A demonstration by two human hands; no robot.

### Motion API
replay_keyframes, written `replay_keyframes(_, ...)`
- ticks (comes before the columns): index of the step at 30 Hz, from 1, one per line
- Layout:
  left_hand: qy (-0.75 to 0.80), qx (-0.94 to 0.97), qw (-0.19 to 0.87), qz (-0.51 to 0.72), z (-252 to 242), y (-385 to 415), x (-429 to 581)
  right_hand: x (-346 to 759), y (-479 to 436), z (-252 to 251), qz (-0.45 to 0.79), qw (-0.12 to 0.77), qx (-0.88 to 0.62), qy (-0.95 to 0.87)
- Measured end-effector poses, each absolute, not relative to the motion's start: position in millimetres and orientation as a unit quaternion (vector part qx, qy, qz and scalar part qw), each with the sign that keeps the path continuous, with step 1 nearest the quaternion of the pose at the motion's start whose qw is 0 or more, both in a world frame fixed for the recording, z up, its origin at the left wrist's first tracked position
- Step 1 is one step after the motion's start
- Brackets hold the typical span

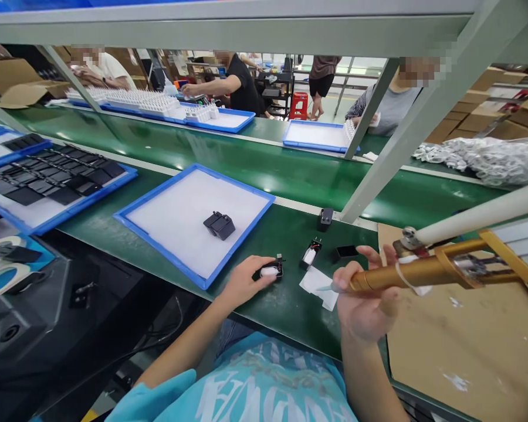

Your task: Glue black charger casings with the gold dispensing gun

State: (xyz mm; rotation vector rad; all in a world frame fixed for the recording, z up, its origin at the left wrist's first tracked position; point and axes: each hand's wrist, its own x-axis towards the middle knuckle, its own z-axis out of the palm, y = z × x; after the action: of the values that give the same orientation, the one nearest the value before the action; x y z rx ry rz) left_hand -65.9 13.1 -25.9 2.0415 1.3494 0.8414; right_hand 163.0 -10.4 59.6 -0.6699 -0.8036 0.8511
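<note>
Fingers (pixel 266 282) of the left hand (pixel 243 285) are brought close together on a small open black box (pixel 280 272), which is held on the green table (pixel 286 310) to the right of a blue-rimmed tray (pixel 180 217). By the right hand (pixel 365 305), a gold tube tool (pixel 378 280) is gripped near its front end, with its pale nozzle (pixel 326 288) over a piece of white paper (pixel 311 280). A second open box (pixel 310 255) lies just beyond the paper.

The held box is judged light and stiff, its plastic walls perhaps a little slippery; it is best taken by the outer sides, since the white part and thin wires inside could be easily pulled loose. The tool is likely heavier and rigid, and is best steadied around its barrel.

Part of the held box is covered by the fingers. The tool's rear is cut off at the right edge, some of the right hand's grip is hidden behind the barrel, and whether the paper is touched by the nozzle cannot be told.
</note>
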Motion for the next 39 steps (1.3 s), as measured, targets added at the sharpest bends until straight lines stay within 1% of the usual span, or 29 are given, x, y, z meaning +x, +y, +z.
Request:
replay_keyframes(2, 0.521, 0.766, 0.264, 0.269, -28.2, 8.1, -61.5, 152.8, -6.3, 64.2, 0.395, 0.774, -0.315, -0.382)
replay_keyframes(5, 0.551, 0.755, 0.252, 0.251, -27.9, 3.4, -50.1, 138.5, -2.0, 71.3, 0.406, 0.764, -0.314, -0.391)
replay_keyframes(10, 0.525, 0.755, 0.256, 0.297, -13.2, -6.3, -30.0, 126.1, 1.2, 75.8, 0.439, 0.773, -0.269, -0.369)
replay_keyframes(17, 0.516, 0.751, 0.262, 0.316, 3.3, -13.2, -21.5, 126.9, 2.8, 72.3, 0.414, 0.785, -0.269, -0.374)
replay_keyframes(26, 0.518, 0.747, 0.280, 0.309, 5.7, -13.9, -20.7, 127.8, 2.9, 73.7, 0.409, 0.782, -0.270, -0.386)
replay_keyframes(35, 0.530, 0.736, 0.289, 0.306, -4.8, -10.7, -17.6, 122.5, 3.3, 74.8, 0.411, 0.785, -0.264, -0.380)
replay_keyframes(39, 0.510, 0.734, 0.305, 0.329, -2.2, -9.7, -11.1, 115.7, 3.7, 77.3, 0.415, 0.782, -0.272, -0.376)
